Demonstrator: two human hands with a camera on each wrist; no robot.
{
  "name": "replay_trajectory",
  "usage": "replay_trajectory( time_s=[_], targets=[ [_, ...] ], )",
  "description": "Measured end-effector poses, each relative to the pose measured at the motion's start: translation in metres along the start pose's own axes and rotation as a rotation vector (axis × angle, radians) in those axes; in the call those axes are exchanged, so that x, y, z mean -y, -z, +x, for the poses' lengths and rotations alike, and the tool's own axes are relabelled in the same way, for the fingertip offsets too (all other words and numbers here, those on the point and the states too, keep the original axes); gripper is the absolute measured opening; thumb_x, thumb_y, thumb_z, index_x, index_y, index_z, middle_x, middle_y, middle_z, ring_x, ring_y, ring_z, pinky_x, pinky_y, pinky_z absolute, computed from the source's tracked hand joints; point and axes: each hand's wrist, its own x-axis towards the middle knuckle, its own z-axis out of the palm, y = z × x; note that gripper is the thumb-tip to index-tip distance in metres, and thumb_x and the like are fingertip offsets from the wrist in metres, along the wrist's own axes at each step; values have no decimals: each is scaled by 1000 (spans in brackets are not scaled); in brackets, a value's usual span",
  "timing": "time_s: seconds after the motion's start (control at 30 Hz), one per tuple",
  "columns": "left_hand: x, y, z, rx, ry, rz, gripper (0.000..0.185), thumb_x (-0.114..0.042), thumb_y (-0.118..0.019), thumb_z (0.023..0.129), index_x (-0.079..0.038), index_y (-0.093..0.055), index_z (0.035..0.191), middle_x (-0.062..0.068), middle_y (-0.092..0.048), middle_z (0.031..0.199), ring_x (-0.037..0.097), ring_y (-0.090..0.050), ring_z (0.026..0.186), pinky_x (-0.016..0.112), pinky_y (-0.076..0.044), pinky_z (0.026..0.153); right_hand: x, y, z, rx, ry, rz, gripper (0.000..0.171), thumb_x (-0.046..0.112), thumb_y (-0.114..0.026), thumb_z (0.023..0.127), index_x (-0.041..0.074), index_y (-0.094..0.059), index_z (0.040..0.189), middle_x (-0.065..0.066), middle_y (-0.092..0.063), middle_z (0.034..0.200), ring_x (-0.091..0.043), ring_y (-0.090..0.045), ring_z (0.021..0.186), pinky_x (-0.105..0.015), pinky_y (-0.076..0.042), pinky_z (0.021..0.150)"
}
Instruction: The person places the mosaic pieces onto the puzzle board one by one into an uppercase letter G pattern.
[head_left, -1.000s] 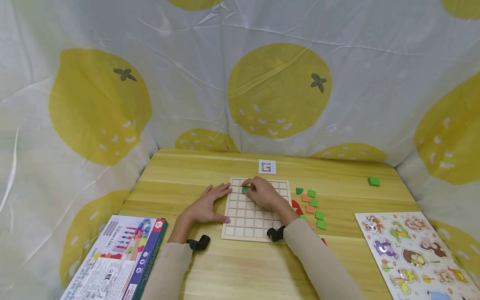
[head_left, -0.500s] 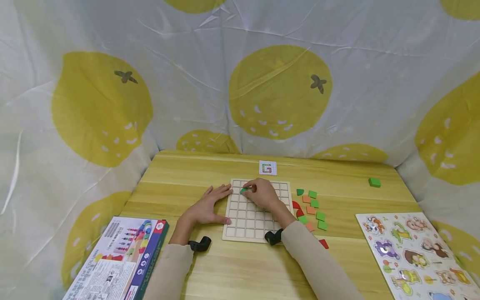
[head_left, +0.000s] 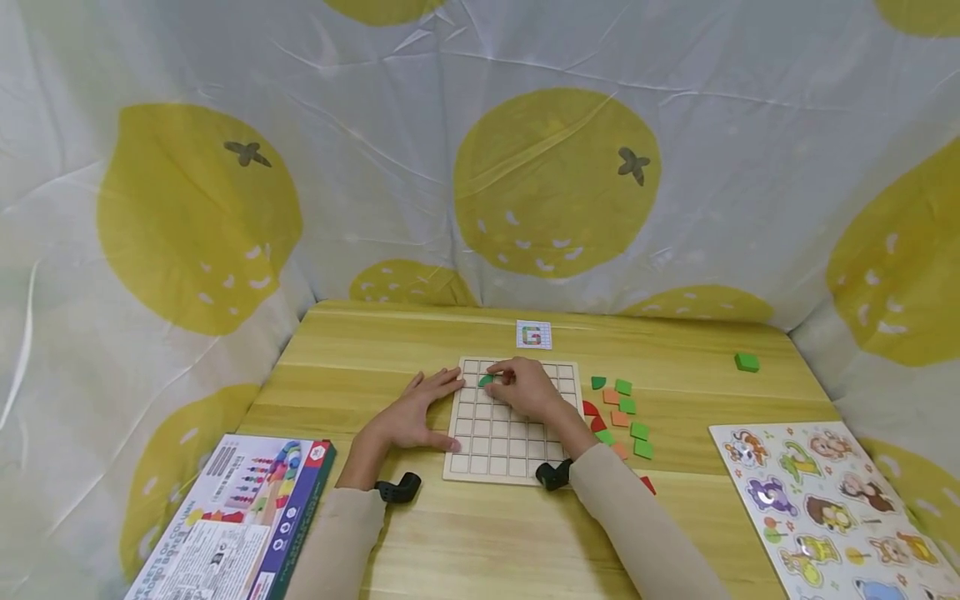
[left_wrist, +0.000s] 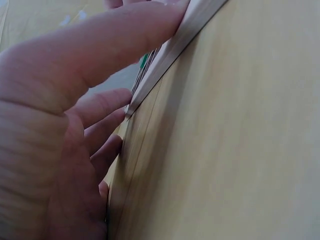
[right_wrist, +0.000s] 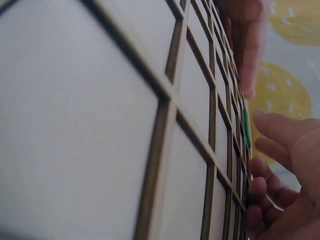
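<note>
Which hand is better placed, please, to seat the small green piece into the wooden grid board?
The right hand: its fingertips already touch the green piece, while the left hand steadies the grid board.

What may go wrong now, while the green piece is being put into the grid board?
The green piece at the right hand could sit tilted on a grid wall instead of flat in its cell. The grid board might slide if the left hand at its edge lets go. The sleeve may brush the loose pieces nearby.

Green piece [head_left: 487,380] half hidden under right hand [head_left: 527,388], box [head_left: 232,521] cut off.
</note>
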Motion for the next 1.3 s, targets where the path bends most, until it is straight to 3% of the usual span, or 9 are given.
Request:
replay_trajectory(
  time_s=[0.33,0.6,0.73,1.07,1.3],
  targets=[
    [0,0,-2,23,29,10,122,-60,-89,71,-9,-27,164,4,-20,173,29,-14,161,57,2,130,-15,23,-20,-9,65,57,42,33,-75,95,10,-71,131,-4,-67,108,-17,-58,93,-35,-51,84],
    [-1,0,-1,41,50,35,130,-65,-89,67,-13,-21,166,1,-15,174,25,-10,162,53,4,130,-31,52,-45,-62,42,14,41,32,-76,95,9,-72,129,-2,-56,88,-19,-46,79,-33,-39,70],
    [-4,1,0,57,67,64,134,-67,-88,66,-13,-18,166,3,-12,175,26,-10,162,54,4,130,-43,69,-63,-97,29,0,40,32,-77,94,8,-73,126,-2,-52,82,-18,-45,75,-31,-39,68],
    [-7,2,-1,63,53,71,133,-66,-88,67,-11,-19,166,7,-14,174,29,-12,162,57,3,130,-77,111,-110,-180,-29,-66,40,28,-77,94,7,-71,128,-3,-55,84,-19,-46,76,-28,-40,66],
    [-12,2,-1,64,48,66,131,-65,-87,68,-10,-18,166,8,-14,174,29,-11,162,56,3,130,-97,123,-137,-197,-119,-73,41,31,-76,95,8,-71,129,-4,-51,83,-18,-45,76,-28,-38,64]
  ],
)
